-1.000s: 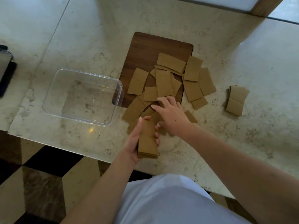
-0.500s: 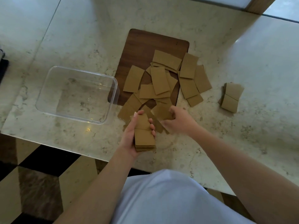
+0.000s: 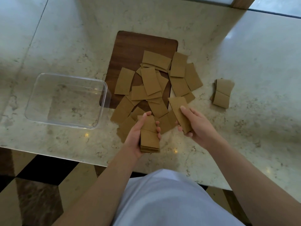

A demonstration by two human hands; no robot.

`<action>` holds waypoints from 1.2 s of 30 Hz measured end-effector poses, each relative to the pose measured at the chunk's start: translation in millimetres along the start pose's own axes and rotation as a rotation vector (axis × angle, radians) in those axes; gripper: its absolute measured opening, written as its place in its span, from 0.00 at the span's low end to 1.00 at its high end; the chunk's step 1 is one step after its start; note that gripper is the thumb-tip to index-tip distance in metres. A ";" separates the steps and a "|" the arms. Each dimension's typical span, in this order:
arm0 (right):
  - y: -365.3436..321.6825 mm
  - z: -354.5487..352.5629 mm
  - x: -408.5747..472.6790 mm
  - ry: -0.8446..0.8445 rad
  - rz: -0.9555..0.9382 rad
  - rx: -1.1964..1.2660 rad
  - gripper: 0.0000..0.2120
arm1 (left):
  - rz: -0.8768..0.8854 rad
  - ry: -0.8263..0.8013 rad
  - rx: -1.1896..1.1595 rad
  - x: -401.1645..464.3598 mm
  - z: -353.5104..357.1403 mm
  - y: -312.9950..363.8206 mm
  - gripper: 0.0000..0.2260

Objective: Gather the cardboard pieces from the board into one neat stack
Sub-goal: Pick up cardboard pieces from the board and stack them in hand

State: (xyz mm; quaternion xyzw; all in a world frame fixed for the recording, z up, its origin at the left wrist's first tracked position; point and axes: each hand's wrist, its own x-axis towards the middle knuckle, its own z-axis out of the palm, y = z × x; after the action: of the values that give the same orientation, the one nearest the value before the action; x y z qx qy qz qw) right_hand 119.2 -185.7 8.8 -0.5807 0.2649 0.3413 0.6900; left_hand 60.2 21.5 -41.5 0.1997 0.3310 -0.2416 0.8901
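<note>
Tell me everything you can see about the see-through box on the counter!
The clear plastic box is a rectangular tub with rounded corners and no lid on it. It looks like thin, see-through plastic, so the marble counter shows right through its bottom. Nothing is inside it. It sits upright on the counter, left of the wooden board, and its right corner reaches over the board's left edge. Neither hand touches it.

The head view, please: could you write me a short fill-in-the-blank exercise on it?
1. The left hand holds a ___ of brown cardboard pieces.
2. The right hand holds ___ brown cardboard piece.
3. The clear plastic container lies ___ of the dark wooden board.

Missing: stack; one; left
</note>
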 end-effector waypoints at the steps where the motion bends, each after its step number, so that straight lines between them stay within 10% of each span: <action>1: 3.8 1.1 -1.7 0.011 0.007 0.005 0.15 | -0.011 0.001 0.008 0.3 1.9 -0.8 0.16; 10: 10.9 3.4 -17.5 -0.178 0.106 -0.626 0.14 | 0.025 -0.019 0.189 5.0 4.5 -4.7 0.17; 16: -20.0 -5.1 -21.8 -0.616 0.186 -0.964 0.10 | -0.051 -0.032 0.494 3.1 6.2 -3.6 0.24; 21: -26.0 9.8 -2.6 -0.472 0.023 -1.485 0.08 | -0.107 -0.095 0.542 2.2 12.6 -9.9 0.30; 36: 12.1 38.2 20.1 0.006 -0.217 -0.923 0.22 | -0.100 -0.210 0.250 -9.2 -11.8 -7.4 0.30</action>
State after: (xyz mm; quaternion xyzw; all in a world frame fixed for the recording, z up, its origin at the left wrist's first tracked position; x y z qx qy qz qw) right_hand 121.2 -143.8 -7.0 -0.8520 0.0253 0.3476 0.3907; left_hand 44.1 24.4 -44.9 0.2658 0.2132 -0.3443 0.8749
